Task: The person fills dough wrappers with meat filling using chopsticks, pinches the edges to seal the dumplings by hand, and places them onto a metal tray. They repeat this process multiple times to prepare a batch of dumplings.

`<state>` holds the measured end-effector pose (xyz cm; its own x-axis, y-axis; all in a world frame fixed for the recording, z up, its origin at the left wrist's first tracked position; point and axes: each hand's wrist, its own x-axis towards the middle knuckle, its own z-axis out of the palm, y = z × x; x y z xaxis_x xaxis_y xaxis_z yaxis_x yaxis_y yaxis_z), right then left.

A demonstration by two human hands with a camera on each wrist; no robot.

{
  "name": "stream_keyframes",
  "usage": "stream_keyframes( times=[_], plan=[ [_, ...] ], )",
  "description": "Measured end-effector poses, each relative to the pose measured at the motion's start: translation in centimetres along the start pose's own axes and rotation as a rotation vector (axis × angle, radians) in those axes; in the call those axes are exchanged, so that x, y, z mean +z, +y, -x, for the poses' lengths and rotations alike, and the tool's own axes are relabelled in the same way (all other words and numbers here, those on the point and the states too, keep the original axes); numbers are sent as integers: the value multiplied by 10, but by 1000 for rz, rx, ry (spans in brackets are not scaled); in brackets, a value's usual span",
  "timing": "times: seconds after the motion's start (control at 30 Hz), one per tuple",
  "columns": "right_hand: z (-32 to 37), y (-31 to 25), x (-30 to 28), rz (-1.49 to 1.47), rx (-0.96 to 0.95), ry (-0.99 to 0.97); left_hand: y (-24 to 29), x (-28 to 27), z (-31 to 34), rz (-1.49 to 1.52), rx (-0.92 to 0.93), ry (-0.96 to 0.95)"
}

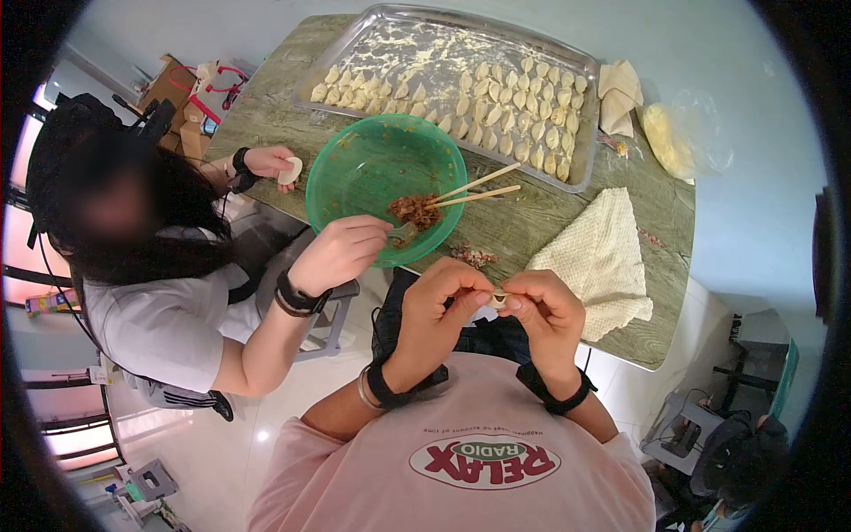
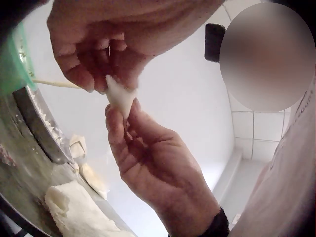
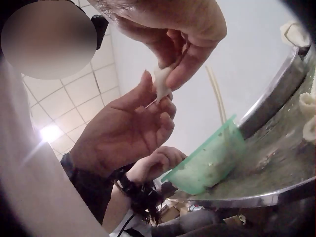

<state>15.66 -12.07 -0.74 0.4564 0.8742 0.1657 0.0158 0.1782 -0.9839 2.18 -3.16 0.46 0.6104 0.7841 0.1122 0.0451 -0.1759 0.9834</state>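
Between both hands a small white dumpling (image 1: 499, 300) is held by its two ends, just off the table's near edge. My left hand (image 1: 441, 306) pinches one end between thumb and fingers, and my right hand (image 1: 548, 310) pinches the other. In the left wrist view the folded dough of the dumpling (image 2: 120, 96) comes to a point under the left fingertips. From the right wrist, the right hand (image 3: 197, 44) covers the dumpling's upper part. A green bowl (image 1: 341, 199) with brown filling (image 1: 414, 210) and chopsticks (image 1: 483, 195) stands ahead to the left.
A metal tray (image 1: 399, 31) holds rows of dumplings along the back of the table. A cream cloth (image 1: 594, 266) lies at the right, near a plastic bag (image 1: 674, 137) of dough. At left, another person holds a wrapper (image 1: 290, 171) and a spoon (image 1: 403, 232) in the bowl.
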Motion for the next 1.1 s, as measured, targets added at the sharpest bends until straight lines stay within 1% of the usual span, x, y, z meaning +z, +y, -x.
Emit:
stream_keyframes(
  times=[0.1,0.2,0.3,0.37,0.47,0.53,0.57,0.63,0.67,0.7,0.77,0.8,1.03,1.1],
  plan=[
    [0,0,1,1,2,46,2,1,-1,-47,44,-21],
    [0,2,2,-7,1,48,2,3,-1,-8,84,-10],
    [0,-1,3,24,-2,31,0,3,-1,-37,99,-14],
    [0,-1,4,19,2,25,1,4,-1,-87,143,19],
    [0,-4,5,-2,21,17,4,4,0,-57,97,58],
    [0,-5,6,-19,37,13,3,4,-1,-89,133,69],
    [0,-4,5,7,26,6,2,3,-1,-122,169,79],
    [0,-5,4,33,15,0,1,3,-1,-138,181,72],
    [0,-7,3,94,3,-8,1,3,0,-155,194,66],
    [-1,-8,3,154,-9,-17,2,3,0,-155,194,66],
    [-2,-8,3,184,-31,-16,3,3,1,-103,130,79],
    [-2,-8,3,214,-53,-15,3,3,2,-103,130,79],
    [-2,-6,2,243,-70,-4,4,4,3,-112,118,73],
    [-2,-4,2,200,-68,-3,4,4,3,-110,123,74]
  ],
)
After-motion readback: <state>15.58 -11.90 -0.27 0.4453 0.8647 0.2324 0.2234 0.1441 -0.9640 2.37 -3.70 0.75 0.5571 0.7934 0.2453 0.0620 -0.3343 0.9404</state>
